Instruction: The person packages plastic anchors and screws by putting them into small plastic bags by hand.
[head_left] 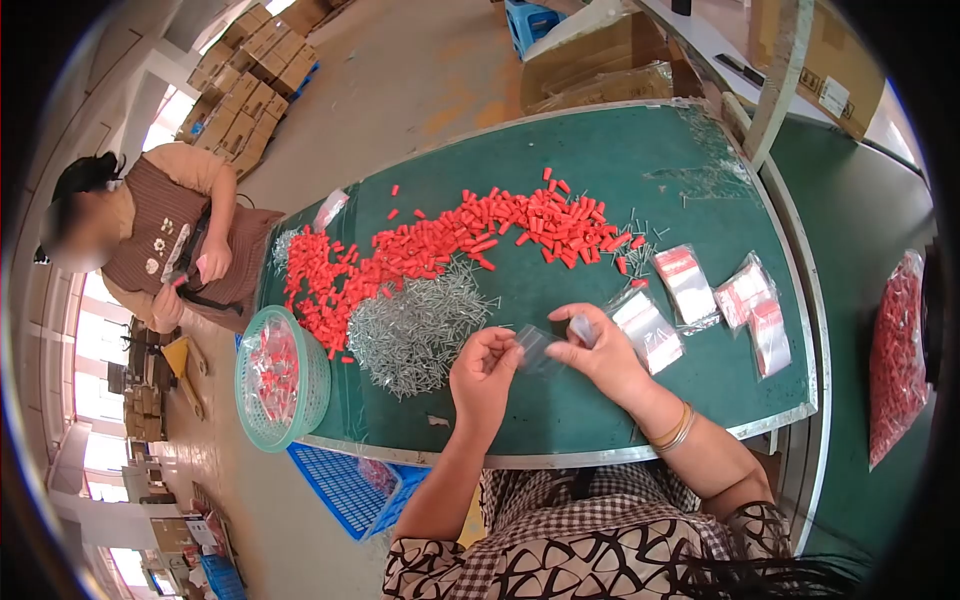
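One clear bag [536,350] is pinched by the left hand [484,374], touching the half-curled right hand [604,356], which grips folded plastic [582,330] near metal fasteners [405,335].

No readable text; white label [834,96] on carton [845,48] apparently printed, too small.

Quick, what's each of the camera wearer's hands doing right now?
Left hand: closed, pinching a small clear bag.
Right hand: partly closed around some whitish plastic, thumb by the bag's edge.
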